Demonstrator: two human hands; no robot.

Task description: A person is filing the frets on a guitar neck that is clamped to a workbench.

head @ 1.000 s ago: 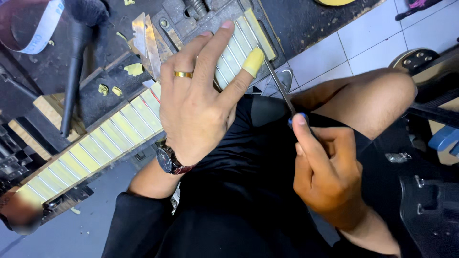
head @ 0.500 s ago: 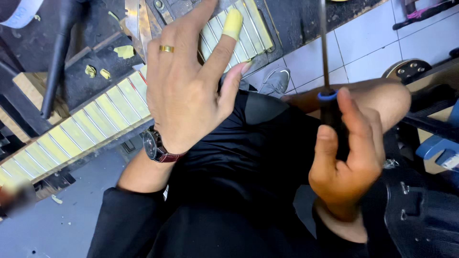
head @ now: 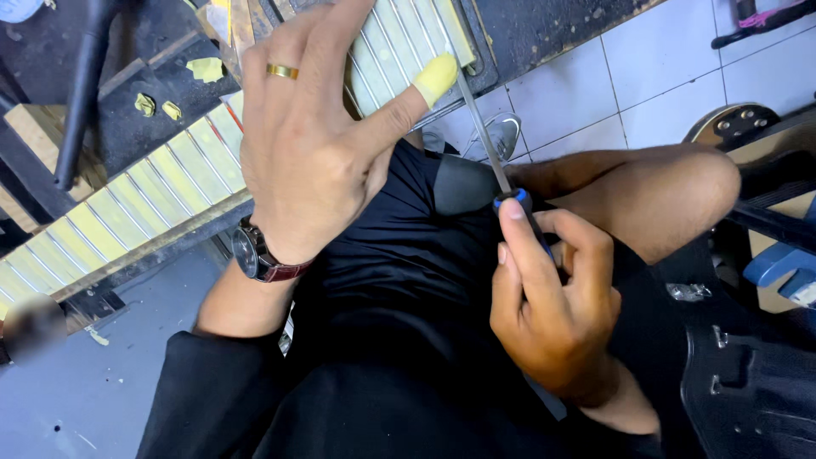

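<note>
White floor tiles are showing at upper right, w/ a dark, cluttered work area behind. Person is sitting cross-legged, a guitar neck w/ pale fretboard and metal frets lying across the lap, running from lower left up to top centre. Left hand is pressing down flat on the fretboard, fingers spread, not curled round anything; it's wearing a gold ring, a wristwatch, and a yellow rubber cap on the thumb tip. Right hand is gripping a screwdriver by its black-and-blue handle, fist closed, index finger lying along the top. Metal shaft is angling up and left, tip sitting just beside the capped thumb at the fretboard's edge. Scraps of yellow tape are lying on the dark surface nearby.

Risk, as I judge it: tip is working v. close to the thumb, so a slip under pressure could jab it or gouge the fretboard. Neck is only being steadied by the palm and could shift.
</note>
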